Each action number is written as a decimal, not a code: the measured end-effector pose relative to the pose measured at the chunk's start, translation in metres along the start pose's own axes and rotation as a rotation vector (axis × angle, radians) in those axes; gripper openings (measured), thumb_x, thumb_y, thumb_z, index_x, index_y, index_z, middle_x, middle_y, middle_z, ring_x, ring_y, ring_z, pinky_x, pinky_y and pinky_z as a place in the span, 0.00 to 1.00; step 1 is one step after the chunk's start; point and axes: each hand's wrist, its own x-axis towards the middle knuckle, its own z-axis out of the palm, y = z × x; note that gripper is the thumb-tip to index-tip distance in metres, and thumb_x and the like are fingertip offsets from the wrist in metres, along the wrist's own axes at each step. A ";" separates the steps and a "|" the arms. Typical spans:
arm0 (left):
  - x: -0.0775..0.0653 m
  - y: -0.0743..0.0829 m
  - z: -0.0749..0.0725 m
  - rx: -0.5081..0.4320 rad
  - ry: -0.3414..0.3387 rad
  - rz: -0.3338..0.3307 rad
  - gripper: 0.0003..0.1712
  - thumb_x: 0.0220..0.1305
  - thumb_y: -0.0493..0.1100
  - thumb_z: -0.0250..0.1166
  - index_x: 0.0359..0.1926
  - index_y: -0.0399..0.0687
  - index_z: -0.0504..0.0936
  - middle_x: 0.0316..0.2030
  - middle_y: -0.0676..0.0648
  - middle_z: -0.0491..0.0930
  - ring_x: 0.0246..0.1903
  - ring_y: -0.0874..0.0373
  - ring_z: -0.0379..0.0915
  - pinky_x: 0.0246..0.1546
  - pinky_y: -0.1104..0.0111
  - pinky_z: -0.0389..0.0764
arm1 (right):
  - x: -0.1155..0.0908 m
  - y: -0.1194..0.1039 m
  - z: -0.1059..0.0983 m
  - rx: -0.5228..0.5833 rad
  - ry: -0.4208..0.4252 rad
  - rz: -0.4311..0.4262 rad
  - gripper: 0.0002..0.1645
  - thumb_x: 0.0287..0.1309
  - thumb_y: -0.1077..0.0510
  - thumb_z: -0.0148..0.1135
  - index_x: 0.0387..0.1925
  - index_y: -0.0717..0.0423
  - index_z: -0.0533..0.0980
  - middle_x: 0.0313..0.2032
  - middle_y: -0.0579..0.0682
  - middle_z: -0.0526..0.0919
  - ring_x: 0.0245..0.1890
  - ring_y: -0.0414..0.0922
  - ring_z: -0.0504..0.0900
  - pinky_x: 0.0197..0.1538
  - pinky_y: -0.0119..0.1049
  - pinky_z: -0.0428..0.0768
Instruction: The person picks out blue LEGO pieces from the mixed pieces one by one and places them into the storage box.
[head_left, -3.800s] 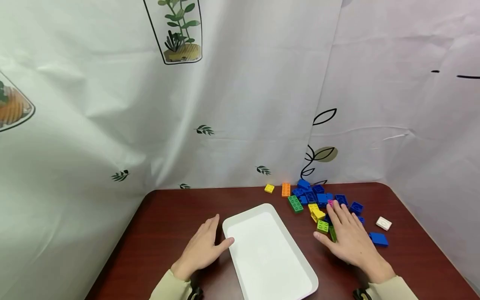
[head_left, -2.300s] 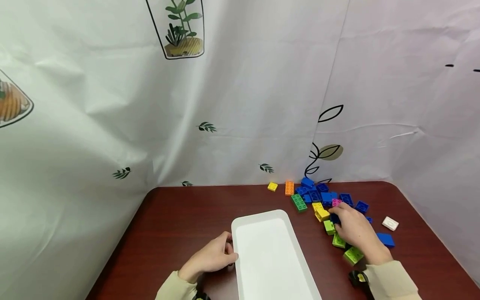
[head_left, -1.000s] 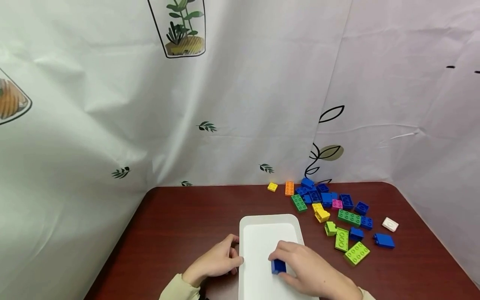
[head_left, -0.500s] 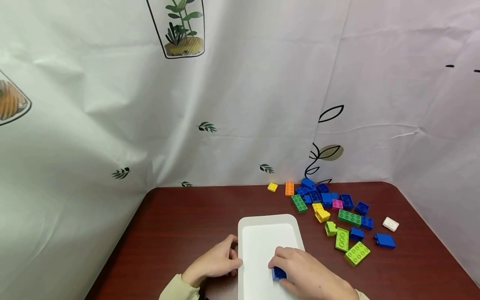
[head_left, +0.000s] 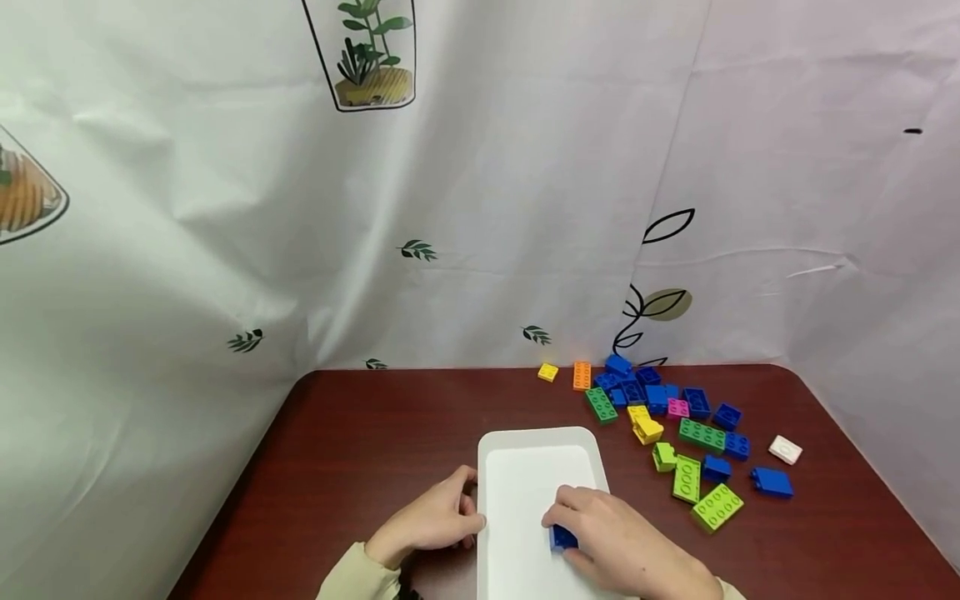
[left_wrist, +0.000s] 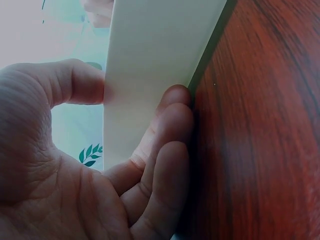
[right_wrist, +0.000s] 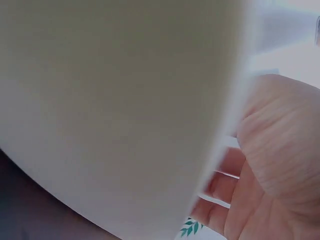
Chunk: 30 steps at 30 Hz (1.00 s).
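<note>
A shallow white tray [head_left: 517, 492] lies in front of me, its near end cut off by the picture's edge. My left hand [head_left: 431, 518] holds its left side; in the left wrist view the thumb presses the rim and curled fingers rest against the outer wall [left_wrist: 150, 55]. Inside the tray, my right hand [head_left: 618, 537] grips a blue toy building brick [head_left: 561, 539] between thumb and fingers, low over the tray floor. The right wrist view is mostly filled by the tray's outer wall [right_wrist: 125, 100], which hides the brick and fingertips.
Right of the tray, loose bricks spread over the dark red table [head_left: 360, 433]: lime green [head_left: 717, 507], dark green [head_left: 701, 435], yellow [head_left: 647, 427], orange [head_left: 582, 376], white [head_left: 785, 450] and several blue [head_left: 772, 482]. A patterned curtain [head_left: 480, 183] hangs behind the table.
My right hand has picked a blue brick from the scattered bricks and brought it left into the tray. My left hand has moved from open beside the tray to holding its side.
</note>
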 end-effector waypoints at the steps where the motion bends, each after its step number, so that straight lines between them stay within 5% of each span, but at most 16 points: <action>1: 0.000 0.001 0.000 0.001 0.001 0.003 0.31 0.59 0.39 0.63 0.63 0.40 0.67 0.20 0.53 0.78 0.19 0.59 0.77 0.21 0.70 0.75 | -0.001 0.000 -0.001 0.008 -0.012 0.021 0.25 0.58 0.44 0.75 0.58 0.35 0.80 0.49 0.35 0.81 0.45 0.33 0.78 0.52 0.39 0.85; 5: 0.002 0.003 0.000 0.000 0.008 0.011 0.31 0.59 0.38 0.63 0.63 0.39 0.67 0.20 0.53 0.78 0.19 0.59 0.78 0.21 0.70 0.75 | -0.005 -0.001 -0.007 0.048 -0.037 0.079 0.42 0.55 0.32 0.72 0.70 0.30 0.71 0.70 0.42 0.74 0.65 0.47 0.77 0.61 0.58 0.81; 8: 0.002 0.003 -0.001 -0.005 0.007 0.011 0.31 0.59 0.37 0.63 0.63 0.38 0.66 0.20 0.53 0.78 0.19 0.58 0.78 0.20 0.70 0.75 | -0.007 -0.001 -0.011 0.046 -0.009 0.071 0.47 0.54 0.29 0.71 0.74 0.30 0.66 0.76 0.46 0.67 0.70 0.52 0.73 0.63 0.63 0.77; 22: 0.000 0.001 -0.001 -0.005 -0.002 0.000 0.30 0.60 0.39 0.64 0.63 0.39 0.66 0.20 0.53 0.78 0.19 0.59 0.77 0.21 0.70 0.74 | -0.022 0.024 -0.034 -0.049 0.219 0.097 0.47 0.53 0.37 0.76 0.72 0.43 0.71 0.75 0.52 0.69 0.70 0.54 0.73 0.62 0.59 0.79; 30: 0.002 -0.001 0.001 -0.008 0.001 -0.002 0.30 0.60 0.39 0.63 0.62 0.41 0.67 0.20 0.54 0.78 0.19 0.59 0.78 0.21 0.70 0.75 | -0.037 0.058 -0.056 -0.133 0.328 0.227 0.43 0.53 0.41 0.77 0.68 0.51 0.75 0.69 0.59 0.74 0.66 0.61 0.76 0.60 0.63 0.80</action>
